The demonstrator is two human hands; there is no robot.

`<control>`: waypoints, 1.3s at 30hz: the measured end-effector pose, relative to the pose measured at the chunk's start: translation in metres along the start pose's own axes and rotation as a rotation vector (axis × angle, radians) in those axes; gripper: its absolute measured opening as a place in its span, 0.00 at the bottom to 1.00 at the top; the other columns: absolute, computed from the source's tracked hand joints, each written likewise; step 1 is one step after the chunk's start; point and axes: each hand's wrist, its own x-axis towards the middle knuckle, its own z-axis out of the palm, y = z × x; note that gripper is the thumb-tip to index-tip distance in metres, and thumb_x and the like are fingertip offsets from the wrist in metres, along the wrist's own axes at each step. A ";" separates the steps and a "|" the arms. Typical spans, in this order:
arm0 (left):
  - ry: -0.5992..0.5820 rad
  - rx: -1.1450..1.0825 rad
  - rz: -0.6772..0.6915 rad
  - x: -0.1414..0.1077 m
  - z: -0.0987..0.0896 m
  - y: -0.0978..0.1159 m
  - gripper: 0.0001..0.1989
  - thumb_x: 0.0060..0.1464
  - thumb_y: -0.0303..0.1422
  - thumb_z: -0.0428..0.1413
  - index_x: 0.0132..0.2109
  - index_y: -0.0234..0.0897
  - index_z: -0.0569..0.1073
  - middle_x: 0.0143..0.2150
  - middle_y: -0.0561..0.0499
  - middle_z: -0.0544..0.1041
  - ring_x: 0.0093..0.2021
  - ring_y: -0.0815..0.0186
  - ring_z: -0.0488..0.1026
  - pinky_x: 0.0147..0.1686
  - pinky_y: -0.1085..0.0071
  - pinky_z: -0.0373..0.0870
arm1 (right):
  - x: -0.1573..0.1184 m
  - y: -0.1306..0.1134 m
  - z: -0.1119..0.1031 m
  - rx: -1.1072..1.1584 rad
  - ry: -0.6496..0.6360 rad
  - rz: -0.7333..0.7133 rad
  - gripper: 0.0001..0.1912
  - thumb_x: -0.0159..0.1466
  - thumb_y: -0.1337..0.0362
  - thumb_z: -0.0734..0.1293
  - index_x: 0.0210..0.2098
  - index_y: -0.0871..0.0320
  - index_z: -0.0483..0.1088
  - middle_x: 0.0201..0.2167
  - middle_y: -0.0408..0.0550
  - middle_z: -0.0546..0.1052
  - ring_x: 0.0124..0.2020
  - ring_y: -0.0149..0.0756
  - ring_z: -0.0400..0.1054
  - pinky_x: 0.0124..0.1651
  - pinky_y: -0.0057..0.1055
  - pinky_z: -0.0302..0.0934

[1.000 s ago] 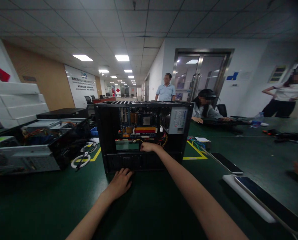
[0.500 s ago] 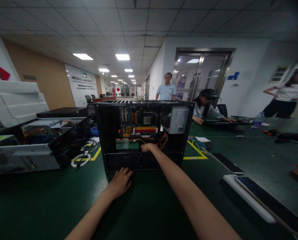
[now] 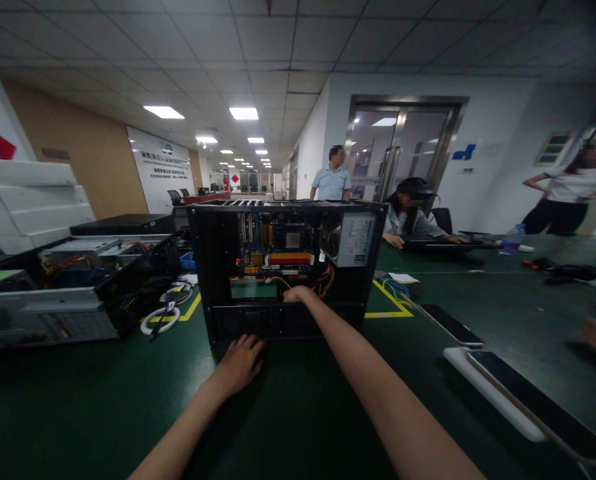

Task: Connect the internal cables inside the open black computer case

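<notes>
An open black computer case stands on the green table in front of me. Inside it show a motherboard, a silver power supply at the upper right and coloured cables. My right hand reaches into the lower middle of the case; its fingers are hidden in the dark interior, so what they touch cannot be made out. Flat on the table, my left hand has its fingers spread, with the tips at the case's lower front edge.
On the left lie a second opened case, white boxes and a coiled white cable. Phones and a white slab lie at right. Beyond are a bottle, a seated person and two standing people.
The view has shifted slightly. The standing person in blue has turned their head. A blurred hand at the right edge has moved a little. My hands hold nearly the same places.
</notes>
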 end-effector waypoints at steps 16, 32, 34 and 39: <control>0.028 0.007 0.015 -0.001 0.000 0.000 0.18 0.50 0.33 0.44 0.50 0.44 0.58 0.49 0.49 0.61 0.49 0.59 0.56 0.46 0.60 0.55 | -0.029 0.012 -0.003 0.288 0.290 -0.053 0.03 0.51 0.68 0.63 0.22 0.62 0.66 0.17 0.42 0.70 0.18 0.27 0.64 0.22 0.22 0.57; 0.004 0.009 -0.006 0.000 0.000 0.000 0.19 0.50 0.32 0.44 0.51 0.45 0.57 0.49 0.49 0.60 0.50 0.60 0.56 0.47 0.60 0.54 | -0.042 0.021 -0.012 1.619 0.226 -0.140 0.04 0.58 0.69 0.58 0.27 0.59 0.56 0.22 0.42 0.66 0.27 0.29 0.65 0.32 0.33 0.62; 0.005 0.005 -0.005 0.000 0.000 0.000 0.19 0.50 0.33 0.44 0.51 0.45 0.57 0.50 0.49 0.60 0.50 0.60 0.56 0.47 0.60 0.54 | -0.039 0.022 -0.011 1.659 0.210 -0.056 0.05 0.59 0.69 0.57 0.26 0.59 0.56 0.23 0.43 0.65 0.29 0.30 0.64 0.32 0.33 0.62; 0.024 0.003 0.017 -0.002 0.000 0.000 0.19 0.50 0.33 0.44 0.51 0.45 0.57 0.49 0.49 0.60 0.49 0.60 0.57 0.46 0.61 0.56 | -0.035 0.024 -0.010 1.709 0.196 0.080 0.06 0.59 0.70 0.55 0.25 0.60 0.56 0.25 0.45 0.64 0.33 0.33 0.63 0.32 0.33 0.61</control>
